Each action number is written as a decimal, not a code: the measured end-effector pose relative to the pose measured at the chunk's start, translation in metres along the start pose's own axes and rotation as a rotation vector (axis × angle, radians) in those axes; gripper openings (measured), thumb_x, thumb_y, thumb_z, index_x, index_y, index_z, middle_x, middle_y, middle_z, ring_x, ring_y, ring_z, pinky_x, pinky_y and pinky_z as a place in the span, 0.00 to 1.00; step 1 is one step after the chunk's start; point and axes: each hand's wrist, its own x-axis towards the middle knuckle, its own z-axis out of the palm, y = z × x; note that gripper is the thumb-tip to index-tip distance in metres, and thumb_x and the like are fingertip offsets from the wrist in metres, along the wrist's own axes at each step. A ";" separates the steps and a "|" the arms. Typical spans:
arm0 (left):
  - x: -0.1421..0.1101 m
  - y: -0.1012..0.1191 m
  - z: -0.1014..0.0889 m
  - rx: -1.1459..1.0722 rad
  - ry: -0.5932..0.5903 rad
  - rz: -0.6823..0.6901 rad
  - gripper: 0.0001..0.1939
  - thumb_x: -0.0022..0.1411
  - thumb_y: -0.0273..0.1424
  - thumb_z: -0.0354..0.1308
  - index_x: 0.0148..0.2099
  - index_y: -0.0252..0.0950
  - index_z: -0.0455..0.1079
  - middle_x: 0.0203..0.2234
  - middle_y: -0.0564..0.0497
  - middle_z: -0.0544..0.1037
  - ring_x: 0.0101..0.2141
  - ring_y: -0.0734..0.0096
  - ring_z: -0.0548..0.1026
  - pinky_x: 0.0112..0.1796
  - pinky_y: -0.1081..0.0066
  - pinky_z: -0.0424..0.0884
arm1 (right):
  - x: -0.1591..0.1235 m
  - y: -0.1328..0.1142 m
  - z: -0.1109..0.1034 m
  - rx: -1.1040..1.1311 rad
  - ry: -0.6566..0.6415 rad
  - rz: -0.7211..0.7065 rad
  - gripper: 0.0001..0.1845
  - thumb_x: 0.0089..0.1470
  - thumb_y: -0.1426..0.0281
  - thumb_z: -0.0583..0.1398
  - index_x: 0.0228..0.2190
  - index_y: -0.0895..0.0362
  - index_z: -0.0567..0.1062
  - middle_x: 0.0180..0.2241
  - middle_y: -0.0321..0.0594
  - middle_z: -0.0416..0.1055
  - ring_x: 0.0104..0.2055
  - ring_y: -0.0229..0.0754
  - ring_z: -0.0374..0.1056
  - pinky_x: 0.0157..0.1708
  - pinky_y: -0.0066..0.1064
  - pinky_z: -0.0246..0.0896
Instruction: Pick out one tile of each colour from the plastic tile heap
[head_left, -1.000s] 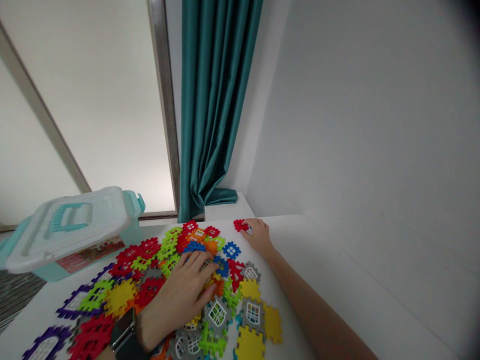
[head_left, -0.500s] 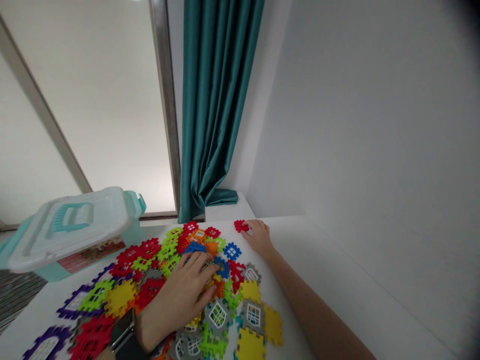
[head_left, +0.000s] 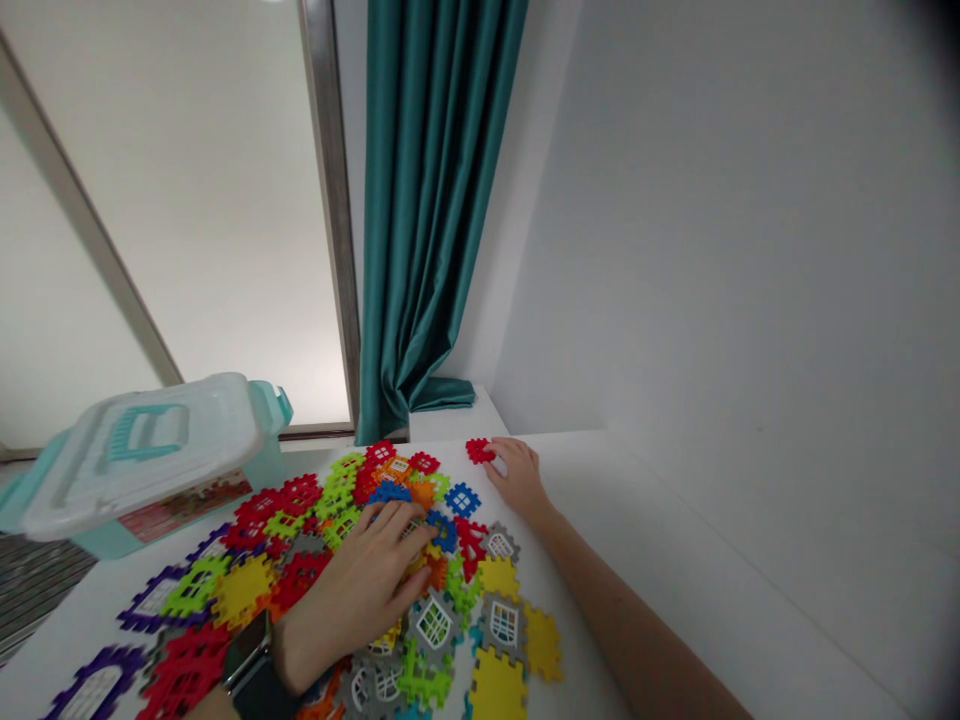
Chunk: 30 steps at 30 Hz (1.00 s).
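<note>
Between the thumb and fingertips of my right hand [head_left: 517, 474] is a red interlocking block [head_left: 478, 451], at the far side of the table near the wall. My left hand [head_left: 375, 575] lies over the pile with its fingers spread, a dark watch [head_left: 259, 665] on its wrist. Under and around its fingertips are a blue notched block [head_left: 390, 492] and orange pieces, partly covered by the hand. Just right of those fingers sits another blue block [head_left: 444, 532]. A blue window block [head_left: 463, 500] lies between my two hands.
A lidded turquoise box [head_left: 262, 465] stands at the left. Yellow blocks [head_left: 499, 685] and a grey window block [head_left: 503, 622] lie at the near right of the white table [head_left: 592, 500]. The wall [head_left: 712, 300] borders the right side; a green curtain [head_left: 435, 200] hangs behind.
Both hands keep almost the same places. The whole view has shifted very slightly, and the red block stays in my right hand's fingers.
</note>
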 end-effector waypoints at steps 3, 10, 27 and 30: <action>-0.001 -0.001 0.000 0.003 0.024 0.006 0.17 0.65 0.28 0.57 0.56 0.44 0.69 0.52 0.48 0.73 0.53 0.54 0.70 0.53 0.55 0.65 | -0.011 -0.013 -0.010 0.023 -0.021 -0.083 0.15 0.59 0.71 0.57 0.46 0.51 0.78 0.54 0.44 0.74 0.58 0.50 0.65 0.60 0.47 0.51; -0.005 -0.006 -0.008 0.029 0.035 -0.014 0.13 0.68 0.30 0.55 0.53 0.43 0.71 0.48 0.48 0.75 0.50 0.55 0.72 0.51 0.56 0.66 | -0.046 -0.047 -0.036 0.090 -0.086 -0.208 0.16 0.61 0.72 0.56 0.48 0.51 0.77 0.54 0.45 0.75 0.58 0.50 0.67 0.60 0.46 0.55; -0.074 -0.050 -0.045 0.082 0.086 -0.169 0.13 0.69 0.31 0.53 0.53 0.42 0.72 0.50 0.47 0.76 0.51 0.55 0.72 0.54 0.53 0.66 | -0.060 -0.144 -0.053 0.266 -0.352 -0.379 0.15 0.62 0.74 0.56 0.48 0.50 0.75 0.49 0.41 0.76 0.53 0.48 0.69 0.56 0.44 0.62; -0.088 -0.061 -0.048 0.050 0.082 -0.199 0.13 0.69 0.31 0.53 0.54 0.42 0.72 0.50 0.47 0.77 0.51 0.56 0.73 0.54 0.54 0.68 | -0.060 -0.161 -0.049 0.281 -0.381 -0.414 0.16 0.61 0.75 0.56 0.48 0.49 0.75 0.50 0.41 0.76 0.53 0.49 0.69 0.56 0.45 0.62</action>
